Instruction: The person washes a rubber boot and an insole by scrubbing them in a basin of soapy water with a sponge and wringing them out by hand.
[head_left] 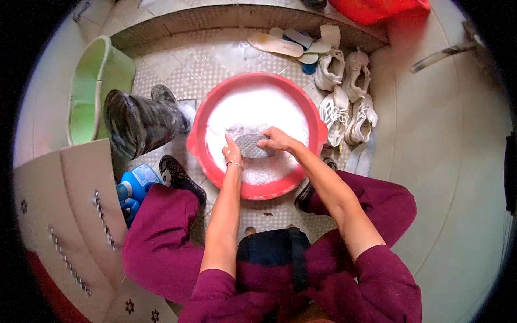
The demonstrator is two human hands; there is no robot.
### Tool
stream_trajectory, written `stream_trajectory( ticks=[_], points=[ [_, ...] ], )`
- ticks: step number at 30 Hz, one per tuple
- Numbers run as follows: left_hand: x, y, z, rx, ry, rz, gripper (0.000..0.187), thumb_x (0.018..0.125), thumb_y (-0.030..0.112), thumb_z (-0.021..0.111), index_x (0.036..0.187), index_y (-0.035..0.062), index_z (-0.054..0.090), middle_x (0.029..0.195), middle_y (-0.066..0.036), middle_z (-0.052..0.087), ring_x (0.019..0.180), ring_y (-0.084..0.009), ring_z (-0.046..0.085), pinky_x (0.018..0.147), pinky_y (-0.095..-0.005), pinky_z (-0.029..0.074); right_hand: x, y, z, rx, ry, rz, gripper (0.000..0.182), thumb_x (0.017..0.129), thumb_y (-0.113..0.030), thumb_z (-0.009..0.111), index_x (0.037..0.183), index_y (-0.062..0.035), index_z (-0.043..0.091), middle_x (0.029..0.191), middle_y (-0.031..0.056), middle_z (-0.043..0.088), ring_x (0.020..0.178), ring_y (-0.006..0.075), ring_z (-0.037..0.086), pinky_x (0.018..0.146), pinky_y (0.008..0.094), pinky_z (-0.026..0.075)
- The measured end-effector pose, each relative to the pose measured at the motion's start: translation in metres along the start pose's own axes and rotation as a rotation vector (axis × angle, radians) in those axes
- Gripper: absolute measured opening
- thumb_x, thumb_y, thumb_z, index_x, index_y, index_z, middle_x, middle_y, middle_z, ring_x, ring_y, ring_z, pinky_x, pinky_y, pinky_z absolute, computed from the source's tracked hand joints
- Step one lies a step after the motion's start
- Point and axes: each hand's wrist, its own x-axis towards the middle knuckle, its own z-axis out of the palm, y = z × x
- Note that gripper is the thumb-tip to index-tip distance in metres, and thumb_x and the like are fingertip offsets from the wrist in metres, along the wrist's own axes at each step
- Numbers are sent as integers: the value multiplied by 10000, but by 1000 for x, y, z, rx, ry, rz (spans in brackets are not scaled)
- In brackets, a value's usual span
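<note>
A red basin (200, 126) full of white foamy water stands on the tiled floor in front of me. Over the foam, both hands grip a grey shoe insole (251, 145). My left hand (232, 152), with a thin bracelet at the wrist, holds its left end. My right hand (276, 140) presses on its right end from above. Part of the insole is hidden under my fingers.
Several white sneakers (344, 91) and loose insoles (276, 44) lie right of and behind the basin. A dark rubber boot (137, 121) and a green bucket (97, 86) stand at left. A blue detergent bottle (134, 185) lies by my left knee. A red tub (377, 8) sits top right.
</note>
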Motion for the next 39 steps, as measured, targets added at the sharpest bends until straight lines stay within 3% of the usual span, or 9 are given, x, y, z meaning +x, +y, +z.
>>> stream_trajectory(
  ticks=[4,8,9,13,17,20,26,32,39],
  points=[
    [53,-46,-5,743,308,332,448,814,303,431,675,-103,559,630,-206,582,627,-338,565,573,-441,408,33,38,49,-519,461,-49,226,739,-245,549,800,-28,526,683,172,572,669,342,556,609,412,437],
    [82,-92,-16,1396,102,649,302,771,214,466,711,-46,607,784,-216,595,663,-349,577,601,-441,437,44,69,81,-642,478,61,131,774,-145,460,847,-42,496,788,226,552,737,367,543,618,452,422],
    [65,-72,-5,1243,90,299,234,771,175,470,770,-15,607,833,-196,592,734,-285,585,620,-375,464,40,66,81,-639,468,70,131,774,-145,460,847,-42,496,788,226,552,737,367,543,618,452,422],
    [71,-64,-6,1214,-173,401,221,792,168,462,871,1,583,844,-154,592,792,-202,573,634,-293,463,27,5,70,-57,473,-169,146,768,-127,470,884,-39,480,747,237,539,701,386,532,609,449,408],
    [59,-66,4,-562,-402,23,376,848,387,426,968,42,513,779,-34,529,691,-174,513,606,-287,438,0,-40,58,-282,561,-332,105,776,-137,493,804,-36,503,759,217,539,616,357,533,500,411,408],
    [-44,19,29,-210,-68,-39,497,831,488,412,794,10,543,702,-31,507,650,-144,485,555,-282,422,30,-2,51,-400,678,-383,186,802,-181,476,718,-17,499,639,188,497,520,325,514,428,399,380],
    [-64,35,7,-212,-228,64,483,841,481,397,683,36,498,655,-14,490,581,-127,472,499,-271,410,-35,-67,60,-192,646,-646,214,838,-200,420,763,-11,488,630,195,494,524,347,507,454,390,402],
    [-84,34,18,-293,-289,42,531,846,480,370,918,-24,521,802,-86,573,682,-179,570,584,-292,481,-44,-57,41,-220,711,-406,181,815,-169,483,719,-24,432,623,210,501,580,379,515,467,420,398],
    [-46,45,-9,-441,-385,-102,564,844,491,344,972,-34,503,869,-118,578,773,-231,580,677,-360,489,-47,-33,5,262,81,-255,243,749,-224,625,886,-25,592,723,-2,562,671,76,482,601,237,410]
  ],
)
